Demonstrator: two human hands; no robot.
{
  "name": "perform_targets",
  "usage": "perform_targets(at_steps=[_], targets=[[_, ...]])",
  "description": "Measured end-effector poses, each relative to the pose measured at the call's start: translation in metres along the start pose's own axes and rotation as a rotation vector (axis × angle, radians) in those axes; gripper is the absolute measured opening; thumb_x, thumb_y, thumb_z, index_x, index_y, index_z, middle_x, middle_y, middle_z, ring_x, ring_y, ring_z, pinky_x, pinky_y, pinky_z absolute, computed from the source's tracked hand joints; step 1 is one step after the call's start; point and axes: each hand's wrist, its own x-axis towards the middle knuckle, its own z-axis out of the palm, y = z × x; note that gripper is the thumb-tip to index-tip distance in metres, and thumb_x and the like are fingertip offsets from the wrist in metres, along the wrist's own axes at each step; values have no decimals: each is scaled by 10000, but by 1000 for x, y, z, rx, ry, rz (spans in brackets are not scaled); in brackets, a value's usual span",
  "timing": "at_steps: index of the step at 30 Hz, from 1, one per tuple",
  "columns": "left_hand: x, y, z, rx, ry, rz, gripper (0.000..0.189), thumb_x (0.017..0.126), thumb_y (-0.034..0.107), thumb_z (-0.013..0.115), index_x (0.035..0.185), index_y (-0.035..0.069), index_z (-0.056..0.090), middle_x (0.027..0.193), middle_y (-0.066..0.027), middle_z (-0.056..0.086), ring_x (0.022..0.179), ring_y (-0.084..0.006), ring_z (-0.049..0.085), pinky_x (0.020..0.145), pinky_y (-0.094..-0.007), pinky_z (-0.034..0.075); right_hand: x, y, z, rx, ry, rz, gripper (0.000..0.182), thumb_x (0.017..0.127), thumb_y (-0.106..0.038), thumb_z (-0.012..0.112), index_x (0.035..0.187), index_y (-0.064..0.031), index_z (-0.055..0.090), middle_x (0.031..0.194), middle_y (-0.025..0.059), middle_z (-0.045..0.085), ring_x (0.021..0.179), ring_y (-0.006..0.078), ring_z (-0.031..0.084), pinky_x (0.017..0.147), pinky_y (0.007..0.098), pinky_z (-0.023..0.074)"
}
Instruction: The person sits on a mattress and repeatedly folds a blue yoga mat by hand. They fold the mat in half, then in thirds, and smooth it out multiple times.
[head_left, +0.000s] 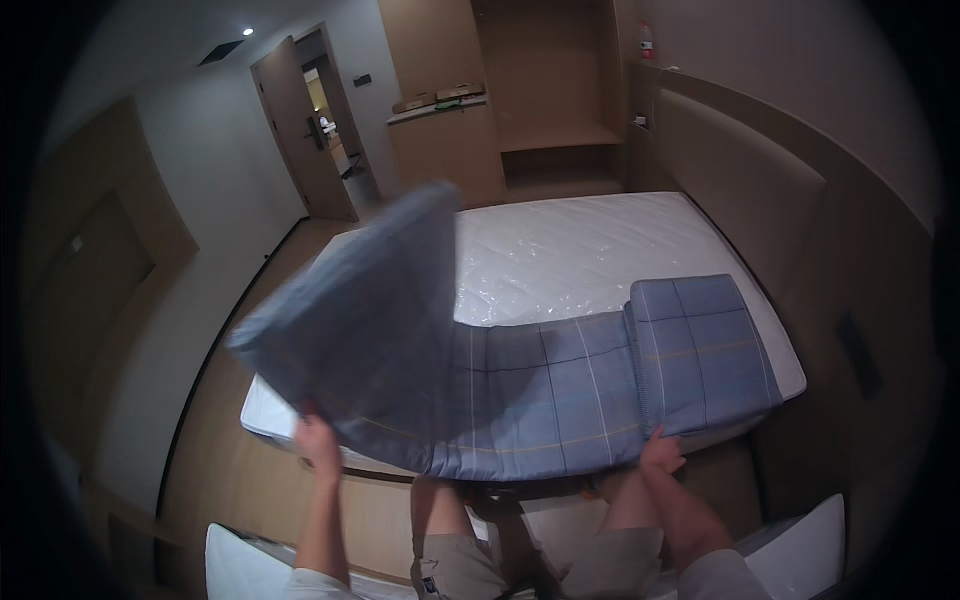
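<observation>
A blue plaid folding mattress pad (551, 390) lies along the near side of a white mattress (555, 247) whose cover is shiny like plastic. My left hand (319, 442) grips the near edge of the pad's left part, which stands raised and tilted above the bed, blurred by motion. At the right, my right hand (661, 451) is at the near lower corner of the folded-over right end, fingers curled on its edge. That right end lies in stacked layers on the mattress. The middle of the pad lies flat between both hands.
A padded headboard (742, 142) runs along the right wall. Beyond the bed stand a wooden cabinet (450, 150) with boxes on top and an open wardrobe niche (555, 75). A door (300, 127) stands ajar at back left. Another white mattress (244, 562) is behind my legs.
</observation>
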Motion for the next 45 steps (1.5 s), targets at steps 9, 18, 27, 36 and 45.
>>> perform_targets(at_steps=[9,18,27,36,45], targets=[[154,-57,-129,109,248,-333,446,961,388,502,937,-50,585,686,-83,599,543,-191,594,426,-319,457,-97,-31,-46,310,-152,-748,350,856,-378,578,738,-50,617,714,164,644,713,349,618,708,445,452],[-62,215,-114,-832,14,567,204,959,122,452,933,-20,596,875,-89,615,829,-217,583,759,-341,460,-121,-48,-42,126,-18,-915,295,864,-314,544,703,-79,623,643,147,632,653,326,613,678,439,449],[-137,301,-170,-1975,-324,250,138,917,241,553,851,121,556,852,-34,510,693,-161,489,625,-306,391,-105,-24,-44,90,-35,-868,278,862,-290,526,687,-85,598,634,157,631,629,335,624,691,436,467],[-154,316,-160,-2129,-195,200,110,906,157,538,805,112,533,787,-21,495,651,-149,459,582,-275,345,-97,-26,-42,117,-24,-848,264,844,-288,540,681,-89,597,614,154,626,600,332,620,676,428,472],[-158,314,-153,-1794,-679,27,122,874,100,573,768,120,516,791,-20,491,664,-152,451,567,-280,334,-99,-31,-58,294,1,-1015,209,801,-287,602,811,-79,625,803,135,646,834,285,605,741,395,463]])
